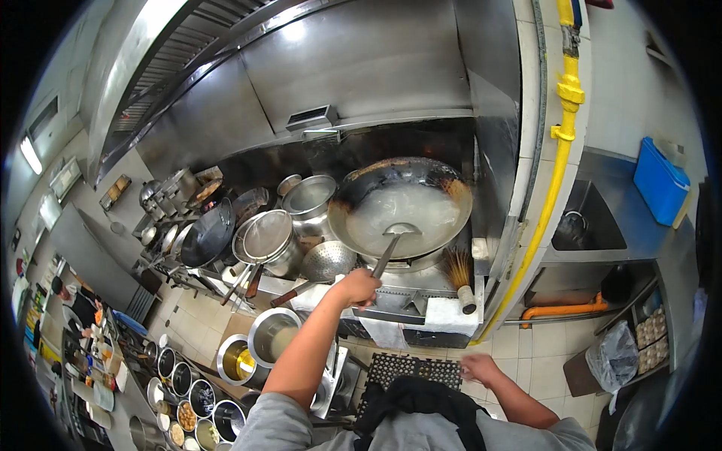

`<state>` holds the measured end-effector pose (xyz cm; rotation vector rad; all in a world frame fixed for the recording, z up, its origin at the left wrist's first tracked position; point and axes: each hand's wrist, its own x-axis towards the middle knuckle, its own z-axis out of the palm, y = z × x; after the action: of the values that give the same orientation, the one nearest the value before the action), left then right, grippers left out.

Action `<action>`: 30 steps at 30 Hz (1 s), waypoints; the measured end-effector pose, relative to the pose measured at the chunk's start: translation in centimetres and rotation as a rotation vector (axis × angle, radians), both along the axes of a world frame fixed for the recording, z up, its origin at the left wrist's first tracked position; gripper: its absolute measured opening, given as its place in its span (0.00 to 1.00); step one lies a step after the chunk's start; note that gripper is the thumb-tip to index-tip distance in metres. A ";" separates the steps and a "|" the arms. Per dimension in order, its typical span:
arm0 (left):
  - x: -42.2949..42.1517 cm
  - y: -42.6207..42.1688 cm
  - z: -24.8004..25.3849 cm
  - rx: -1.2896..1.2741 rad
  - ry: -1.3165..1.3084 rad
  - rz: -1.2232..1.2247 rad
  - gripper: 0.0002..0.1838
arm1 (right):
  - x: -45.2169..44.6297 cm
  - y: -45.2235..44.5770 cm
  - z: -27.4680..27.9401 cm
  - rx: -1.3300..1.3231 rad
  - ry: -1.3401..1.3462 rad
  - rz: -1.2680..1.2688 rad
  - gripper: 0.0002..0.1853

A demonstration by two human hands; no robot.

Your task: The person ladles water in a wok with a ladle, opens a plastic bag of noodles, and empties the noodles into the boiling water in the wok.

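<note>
My left hand point(359, 288) is closed round the handle of a long metal ladle point(386, 255). The ladle's rounded head dips into cloudy, bubbling liquid point(429, 210) in a large wok point(340, 225). Part of that head is under the surface. Low on the right, near my body, my right hand point(481, 370) hangs above the floor with its fingers curled in and nothing seen in them. A bamboo wok brush point(460, 282) leans at the stove's front right, between the wok and my right hand.
Left of the wok stand a perforated strainer point(329, 261), a mesh skimmer point(267, 234) and a dark wok point(207, 237). Steel bowls point(274, 334) sit below my left forearm. A yellow pipe point(560, 161) runs beside the stove; a sink point(590, 225) lies right. Another person point(79, 308) works far left.
</note>
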<state>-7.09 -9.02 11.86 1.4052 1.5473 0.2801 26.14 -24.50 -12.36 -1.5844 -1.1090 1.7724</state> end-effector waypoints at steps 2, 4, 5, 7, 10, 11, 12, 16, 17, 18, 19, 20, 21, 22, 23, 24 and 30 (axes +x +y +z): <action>2.0 -0.2 -0.7 -0.001 -0.188 0.005 0.21 | -4.4 4.1 6.8 0.012 0.336 -0.060 0.26; 3.8 -1.3 -1.0 0.052 -0.362 -0.105 0.31 | -6.7 7.0 13.5 -0.005 0.649 -0.017 0.32; 4.2 -2.0 -1.0 0.051 -0.397 -0.161 0.38 | -7.3 8.5 16.3 -0.043 0.725 -0.002 0.33; 4.3 -5.1 0.4 0.098 -0.486 -0.199 0.37 | -7.5 10.6 20.1 0.082 0.512 -0.030 0.28; 1.0 -11.0 0.6 0.234 -0.604 -0.276 0.33 | -6.4 12.8 21.8 0.235 -0.009 0.059 0.25; -0.8 -13.2 0.2 0.181 -0.598 -0.261 0.30 | -6.3 13.7 22.2 0.298 -0.257 0.117 0.23; -2.8 -15.3 -0.5 0.123 -0.587 -0.244 0.26 | -5.8 14.9 22.0 0.299 -0.273 0.140 0.23; -12.2 -25.8 -4.9 -0.297 -0.843 -0.138 0.15 | -5.1 18.6 18.8 0.761 -1.058 0.409 0.17; -13.9 -29.0 -6.2 -0.375 -0.927 -0.044 0.16 | -5.6 19.3 18.4 0.910 -1.263 0.381 0.14; -14.7 -31.6 -7.1 -0.456 -1.011 0.053 0.17 | -6.4 19.9 18.2 0.907 -1.262 0.393 0.14; -14.5 -33.1 -7.2 -0.460 -1.018 0.065 0.17 | -7.2 20.7 18.3 0.906 -1.322 0.409 0.13; -14.4 -34.3 -7.2 -0.529 -1.036 0.157 0.18 | -8.3 21.6 18.4 0.908 -1.381 0.424 0.12; -14.3 -35.2 -6.9 -0.599 -1.051 0.251 0.19 | -9.0 22.4 18.3 0.971 -1.380 0.420 0.12; -13.1 -35.2 -6.2 -0.601 -1.057 0.263 0.19 | -9.7 23.6 17.8 0.972 -1.376 0.435 0.12; -11.2 -34.3 -5.4 -0.473 -1.037 0.395 0.21 | -10.1 25.1 17.2 1.012 -1.403 0.442 0.12; -10.1 -33.5 -5.1 -0.340 -1.013 0.521 0.24 | -10.4 26.8 16.7 1.055 -1.434 0.446 0.12; -8.4 -29.8 -7.0 0.062 -1.060 0.747 0.23 | -12.3 31.8 17.3 0.742 -1.314 0.355 0.13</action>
<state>-15.49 -38.85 4.86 0.4476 1.0504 1.2904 13.83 7.31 4.98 -2.0112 -2.3296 0.0756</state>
